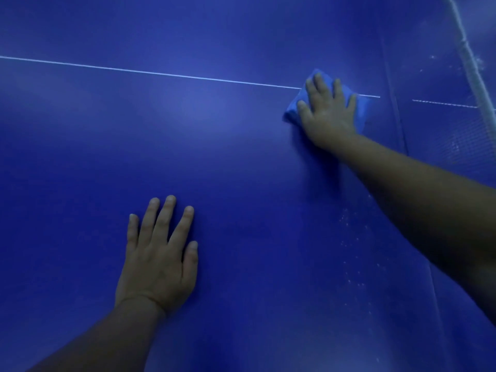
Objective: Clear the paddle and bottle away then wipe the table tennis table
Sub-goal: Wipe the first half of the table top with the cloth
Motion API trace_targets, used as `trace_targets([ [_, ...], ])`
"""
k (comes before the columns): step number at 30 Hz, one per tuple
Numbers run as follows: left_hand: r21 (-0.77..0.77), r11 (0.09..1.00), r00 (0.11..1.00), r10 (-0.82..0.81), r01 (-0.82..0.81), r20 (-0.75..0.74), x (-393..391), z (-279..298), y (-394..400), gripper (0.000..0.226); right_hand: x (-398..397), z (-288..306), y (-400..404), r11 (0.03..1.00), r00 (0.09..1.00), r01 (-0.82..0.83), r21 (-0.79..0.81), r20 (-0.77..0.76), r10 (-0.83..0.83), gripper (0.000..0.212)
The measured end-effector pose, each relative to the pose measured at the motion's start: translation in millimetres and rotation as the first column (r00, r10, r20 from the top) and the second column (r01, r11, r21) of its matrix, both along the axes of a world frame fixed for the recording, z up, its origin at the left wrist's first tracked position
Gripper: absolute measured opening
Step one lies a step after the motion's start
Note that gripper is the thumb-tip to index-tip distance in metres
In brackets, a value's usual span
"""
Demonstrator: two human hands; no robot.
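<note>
**Now wiping by the net, cloth on the centre line**

Right up at the far reach, the right hand (328, 114) presses a folded light-blue cleaning cloth (294, 108) flat onto the dark blue table tennis table (214, 157), fingers spread and straight over it. It sits on the thin white centre line (161, 74), just short of the white-corded net (472, 63). Nearer the body, the left hand (158, 259) rests palm-down, fingers splayed, holding nothing. Pale specks (351, 253) lie under the right forearm, likely the next patch. No paddle or bottle in view.
</note>
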State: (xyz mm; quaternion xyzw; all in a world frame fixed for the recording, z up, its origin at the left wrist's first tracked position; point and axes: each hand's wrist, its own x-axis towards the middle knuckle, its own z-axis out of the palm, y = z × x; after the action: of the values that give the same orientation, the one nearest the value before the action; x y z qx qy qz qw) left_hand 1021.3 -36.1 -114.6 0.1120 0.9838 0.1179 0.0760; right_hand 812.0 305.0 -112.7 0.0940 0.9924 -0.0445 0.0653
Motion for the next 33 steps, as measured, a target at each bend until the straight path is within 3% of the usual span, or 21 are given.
trace_targets([
  [4, 0.015, 1.000, 1.000, 0.002, -0.002, -0.013, 1, -1, -1, 0.063, 90, -5, -56, 0.925, 0.925, -0.379, -0.031, -0.022, 0.378, 0.068],
  [6, 0.029, 1.000, 1.000, 0.005, -0.005, -0.022, 0, -1, -1, 0.063, 87, -6, -71, 0.882, 0.882, -0.470, -0.037, -0.002, 0.471, 0.067],
  [9, 0.022, 1.000, 0.999, 0.006, -0.006, -0.037, 1, -1, 0, 0.063, 26, -4, -77, 0.958, 0.958, -0.287, 0.008, -0.021, 0.287, 0.061],
  [11, 0.014, 1.000, 0.999, 0.004, -0.004, -0.034, 1, -1, 1, 0.063, 0, -4, -50, 0.996, 0.997, 0.069, -0.048, -0.038, -0.071, 0.061],
  [13, 0.017, 1.000, 1.000, 0.006, -0.006, -0.028, 0, 0, 2, 0.063, 8, -8, -22, 0.930, 0.930, 0.356, -0.092, -0.056, -0.362, 0.064],
  [14, 0.018, 1.000, 1.000, 0.006, -0.006, -0.027, 0, 0, 2, 0.063, 21, -10, -19, 0.917, 0.917, 0.390, -0.084, -0.053, -0.395, 0.066],
  [15, 0.020, 1.000, 1.000, 0.006, -0.006, -0.029, 1, 0, 2, 0.063, 35, -12, -27, 0.935, 0.935, 0.345, -0.078, -0.058, -0.350, 0.066],
  [17, 0.021, 1.000, 0.999, 0.004, -0.003, -0.039, 2, 0, 2, 0.063, 52, -18, -56, 0.994, 0.993, 0.087, -0.058, -0.074, -0.092, 0.066],
  [19, 0.020, 1.000, 0.999, -0.001, 0.002, -0.048, 2, 0, 1, 0.062, 33, -15, -62, 0.992, 0.990, -0.127, -0.025, -0.058, 0.126, 0.064],
  [21, 0.021, 1.000, 0.999, 0.001, 0.000, -0.055, 0, -1, 1, 0.062, -3, -8, -31, 0.997, 0.995, -0.079, 0.015, -0.061, 0.080, 0.061],
  [24, 0.020, 1.000, 0.999, 0.001, 0.000, -0.052, 0, -3, 2, 0.062, -32, -2, 38, 0.988, 0.988, 0.154, -0.022, -0.007, -0.154, 0.062],
  [25, 0.018, 1.000, 0.999, -0.001, 0.001, -0.051, 0, -3, 1, 0.062, -25, -1, 43, 0.991, 0.991, 0.132, -0.034, 0.004, -0.132, 0.062],
  [27, 0.017, 1.000, 0.999, -0.003, 0.004, -0.047, 1, -4, 0, 0.063, 20, -3, 24, 0.998, 0.998, -0.066, -0.004, -0.023, 0.066, 0.062],
  [29, 0.024, 1.000, 0.999, 0.002, -0.001, -0.039, 2, -3, -1, 0.063, 101, -6, -6, 0.927, 0.927, -0.376, -0.013, -0.022, 0.375, 0.064],
  [31, 0.035, 0.999, 1.000, 0.007, -0.006, -0.027, 1, -2, 0, 0.063, 188, -14, -20, 0.690, 0.690, -0.724, -0.016, -0.030, 0.723, 0.062],
  [33, 0.038, 0.999, 1.000, 0.006, -0.005, -0.028, 1, -2, 0, 0.063, 204, -9, -5, 0.534, 0.533, -0.845, -0.024, 0.035, 0.846, 0.060],
])
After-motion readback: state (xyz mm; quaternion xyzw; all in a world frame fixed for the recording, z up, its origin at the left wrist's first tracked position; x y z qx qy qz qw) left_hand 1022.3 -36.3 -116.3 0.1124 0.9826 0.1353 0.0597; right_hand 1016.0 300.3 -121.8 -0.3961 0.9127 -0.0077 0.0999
